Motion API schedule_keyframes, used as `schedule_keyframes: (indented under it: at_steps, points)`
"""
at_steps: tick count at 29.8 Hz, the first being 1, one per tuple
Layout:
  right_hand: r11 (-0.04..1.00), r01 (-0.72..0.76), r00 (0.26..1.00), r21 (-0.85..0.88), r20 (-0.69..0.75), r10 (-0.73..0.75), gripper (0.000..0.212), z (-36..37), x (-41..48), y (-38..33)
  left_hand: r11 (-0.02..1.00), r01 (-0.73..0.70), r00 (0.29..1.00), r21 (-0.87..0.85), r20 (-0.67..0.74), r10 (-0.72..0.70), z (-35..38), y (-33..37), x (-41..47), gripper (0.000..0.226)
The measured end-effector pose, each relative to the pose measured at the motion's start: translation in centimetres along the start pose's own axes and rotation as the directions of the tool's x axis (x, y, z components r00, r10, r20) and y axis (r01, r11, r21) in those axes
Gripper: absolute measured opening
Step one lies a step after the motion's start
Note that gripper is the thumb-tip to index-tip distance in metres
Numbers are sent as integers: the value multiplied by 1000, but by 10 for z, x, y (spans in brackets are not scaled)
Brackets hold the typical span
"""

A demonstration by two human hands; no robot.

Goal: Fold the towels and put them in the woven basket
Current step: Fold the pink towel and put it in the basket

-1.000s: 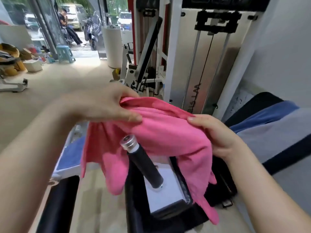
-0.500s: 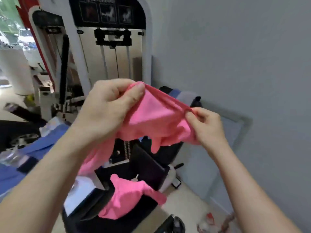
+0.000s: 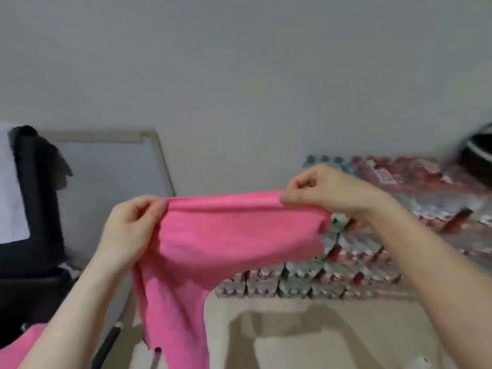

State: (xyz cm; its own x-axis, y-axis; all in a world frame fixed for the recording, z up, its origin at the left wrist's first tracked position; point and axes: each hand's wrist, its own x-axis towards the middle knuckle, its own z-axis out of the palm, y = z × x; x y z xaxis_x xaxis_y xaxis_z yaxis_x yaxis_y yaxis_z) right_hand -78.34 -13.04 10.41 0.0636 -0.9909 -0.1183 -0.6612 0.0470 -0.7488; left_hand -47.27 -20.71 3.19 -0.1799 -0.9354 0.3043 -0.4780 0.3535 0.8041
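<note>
I hold a pink towel (image 3: 229,235) up in the air in front of me, stretched by its top edge. My left hand (image 3: 130,230) pinches the left end of that edge and my right hand (image 3: 327,190) pinches the right end. The rest of the cloth hangs down in a long fold toward the floor. A second pink towel (image 3: 18,344) shows at the bottom left corner, partly hidden by my left forearm. No woven basket is in view.
A black padded gym seat (image 3: 34,209) stands at the left, with a framed board (image 3: 106,166) leaning on the grey wall behind it. Stacked shrink-wrapped packs of bottles (image 3: 359,262) fill the right along the wall. Beige floor (image 3: 306,336) lies below.
My view has swung right, from the gym machine to the wall and bottle packs. Both hands have pulled apart, so the bunched towel is now stretched taut along its top edge.
</note>
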Motion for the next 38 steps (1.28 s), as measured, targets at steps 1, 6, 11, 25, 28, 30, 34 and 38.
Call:
schedule_keyframes:
  at_steps: [1, 6, 11, 25, 28, 30, 34, 38]
  points:
    - [998, -58, 998, -34, 20, 59, 23, -18, -16, 21, 987, -89, 995, 136, -30, 94, 28, 5, 6, 17]
    - [955, -261, 962, -143, -121, 245, 14, -87, -80, 129, 941, -299, 950, 159, 145, 277, 142, 45, 34, 19]
    - [898, -412, 903, -152, -202, 380, 9, -147, -133, 209, 949, -315, 614, -23, 757, 222, 220, 96, 65, 41]
    - [663, -580, 803, -474, -472, 365, 17, -363, -19, 341, 684, -637, 733, 356, 553, 396, 409, 130, 287, 18]
    - [648, -665, 602, -371, -780, 171, 32, -425, 17, 357, 661, -652, 758, 372, 277, 591, 422, 157, 325, 47]
    - [691, -669, 431, -273, -900, 61, 38, -458, 35, 360, 655, -662, 727, 364, 101, 679, 426, 177, 336, 51]
    - [690, -668, 385, -279, -923, 0, 21, -473, 46, 389, 690, -627, 709, 362, -103, 698, 448, 177, 340, 31]
    - [665, -691, 519, -283, -835, 184, 26, -434, 41, 464, 714, -603, 774, 357, 41, 632, 497, 146, 308, 29]
